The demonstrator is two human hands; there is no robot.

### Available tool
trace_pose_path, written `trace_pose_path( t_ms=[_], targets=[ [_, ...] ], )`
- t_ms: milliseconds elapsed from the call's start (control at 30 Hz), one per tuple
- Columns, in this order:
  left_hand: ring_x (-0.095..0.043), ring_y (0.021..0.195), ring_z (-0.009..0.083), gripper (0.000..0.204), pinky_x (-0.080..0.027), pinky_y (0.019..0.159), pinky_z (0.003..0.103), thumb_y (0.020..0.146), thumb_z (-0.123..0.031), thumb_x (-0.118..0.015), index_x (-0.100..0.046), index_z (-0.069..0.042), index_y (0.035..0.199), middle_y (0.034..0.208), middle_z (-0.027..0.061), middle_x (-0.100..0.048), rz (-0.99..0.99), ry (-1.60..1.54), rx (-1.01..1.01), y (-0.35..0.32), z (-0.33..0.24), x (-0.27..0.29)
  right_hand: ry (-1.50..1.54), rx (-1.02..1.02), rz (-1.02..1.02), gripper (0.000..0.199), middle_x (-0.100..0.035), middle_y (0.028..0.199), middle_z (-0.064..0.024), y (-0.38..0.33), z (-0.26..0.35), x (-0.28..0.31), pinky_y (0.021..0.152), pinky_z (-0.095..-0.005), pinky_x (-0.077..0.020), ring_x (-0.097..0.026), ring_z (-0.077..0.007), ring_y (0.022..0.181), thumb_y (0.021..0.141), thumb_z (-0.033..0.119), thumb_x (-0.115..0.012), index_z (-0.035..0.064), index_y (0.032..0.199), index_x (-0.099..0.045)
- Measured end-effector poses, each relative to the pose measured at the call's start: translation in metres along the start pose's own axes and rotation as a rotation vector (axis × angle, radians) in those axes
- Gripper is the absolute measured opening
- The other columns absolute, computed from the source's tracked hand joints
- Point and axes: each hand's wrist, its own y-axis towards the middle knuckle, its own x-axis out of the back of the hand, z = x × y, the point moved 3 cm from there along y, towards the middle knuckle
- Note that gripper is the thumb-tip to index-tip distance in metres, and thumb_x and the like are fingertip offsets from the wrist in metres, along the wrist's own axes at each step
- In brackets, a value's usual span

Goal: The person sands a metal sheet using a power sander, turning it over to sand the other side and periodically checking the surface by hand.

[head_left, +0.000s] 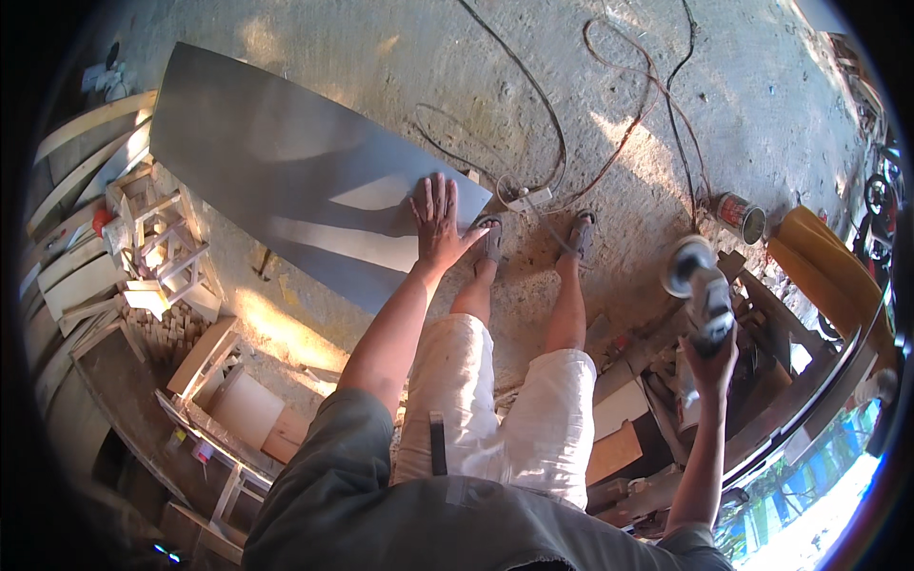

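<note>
My left hand [439,221] lies flat with fingers spread near the right end of a large smooth grey panel [257,124]. The panel is raised above the floor, and shadows fall across it. Out to the right, my right hand [710,358] is wrapped round the body of an angle grinder [706,295], held apart from the panel. A round disc [687,265] sits at the grinder's far end; its face is blurred, so I cannot tell whether it spins.
Cables [547,100] loop across the concrete floor, with a white power socket block [529,199] near my feet. An open tin can [740,218] lies tipped at right. Wood scraps [619,433] pile up beside my right leg. Wooden frames and stools [162,233] crowd the left.
</note>
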Motion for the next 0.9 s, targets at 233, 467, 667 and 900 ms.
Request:
trace_pose_path(
  t_ms=[233, 467, 667, 900],
  targets=[
    [0.000, 0.159, 0.0432, 0.104, 0.002, 0.121, 0.070, 0.093, -0.068, -0.057, -0.024, 0.005, 0.161, 0.172, 0.0230, -0.010, -0.108, 0.162, -0.009, -0.001, 0.013, -0.028, 0.923, -0.355, 0.731, 0.060, -0.063, 0.102, -0.0088, 0.115, 0.059, -0.191, 0.075, -0.0316, -0.0542, -0.064, -0.0168, 0.087, 0.082, 0.030, -0.078, -0.0005, 0.129, -0.056],
    [-0.001, 0.159, 0.0433, 0.101, 0.003, 0.123, 0.068, 0.089, -0.043, -0.072, -0.020, 0.004, 0.161, 0.171, 0.0240, -0.011, -0.028, 0.208, 0.063, 0.005, 0.005, -0.034, 1.022, -0.354, 0.975, 0.055, -0.064, 0.093, -0.0093, 0.145, 0.058, -0.305, 0.069, -0.0335, -0.0551, -0.065, -0.0189, 0.075, 0.086, 0.035, -0.077, -0.0007, 0.122, -0.056],
    [0.000, 0.159, 0.0439, 0.107, 0.006, 0.121, 0.069, 0.088, -0.054, -0.071, -0.018, 0.004, 0.162, 0.171, 0.0257, -0.009, -0.032, 0.213, 0.025, 0.006, 0.006, -0.034, 1.090, -0.487, 0.884, 0.054, -0.063, 0.093, -0.0087, 0.142, 0.018, -0.307, 0.068, -0.0330, -0.0550, -0.066, -0.0186, 0.075, 0.086, 0.035, -0.078, -0.0011, 0.121, -0.057],
    [-0.017, 0.158, 0.0386, 0.092, 0.003, 0.117, 0.075, 0.086, -0.055, -0.073, -0.039, -0.010, 0.159, 0.169, 0.0161, -0.027, -0.059, 0.169, -0.066, 0.034, -0.020, 0.004, 1.114, -0.584, 0.746, 0.054, -0.062, 0.097, -0.0042, 0.128, -0.046, -0.265, 0.069, -0.0298, -0.0520, -0.062, -0.0147, 0.077, 0.089, 0.038, -0.076, 0.0019, 0.125, -0.058]
  ],
)
